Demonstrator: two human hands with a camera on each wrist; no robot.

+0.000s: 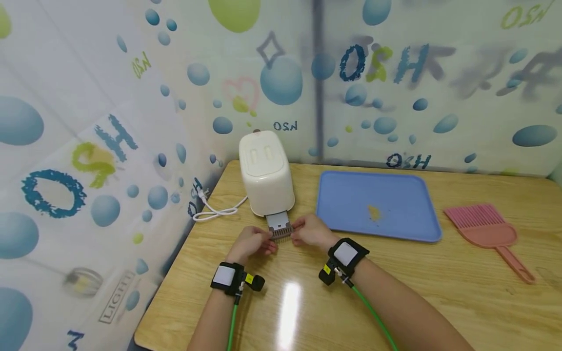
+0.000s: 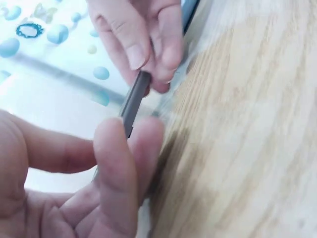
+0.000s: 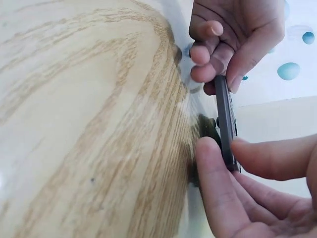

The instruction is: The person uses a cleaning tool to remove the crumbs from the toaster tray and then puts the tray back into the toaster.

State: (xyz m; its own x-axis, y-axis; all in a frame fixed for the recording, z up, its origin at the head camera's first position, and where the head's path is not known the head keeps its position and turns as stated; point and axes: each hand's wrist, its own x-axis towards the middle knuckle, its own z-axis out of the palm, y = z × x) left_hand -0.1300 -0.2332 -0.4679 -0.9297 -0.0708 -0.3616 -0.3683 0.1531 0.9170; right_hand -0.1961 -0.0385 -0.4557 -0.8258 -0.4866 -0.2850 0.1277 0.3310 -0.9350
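A cream toaster (image 1: 269, 187) stands at the left of the table, its crumb tray (image 1: 278, 220) partly out of the near lower end. The tray is grey with a darker slotted front edge. My left hand (image 1: 251, 244) pinches the left end of that edge between thumb and fingers. At the right end, my right hand (image 1: 312, 231) pinches it the same way. Both wrist views show the dark edge (image 3: 225, 119) spanning the two hands, close over the wooden tabletop. The tray's inner part is hidden inside the toaster.
A white power cord (image 1: 219, 213) lies looped left of the toaster. Right of it sits a blue tray (image 1: 351, 195) with a small heap of brown crumbs (image 1: 374, 213). Farther right lies a pink dustpan-like scoop with tines (image 1: 487, 234). Patterned walls border the table's back and left.
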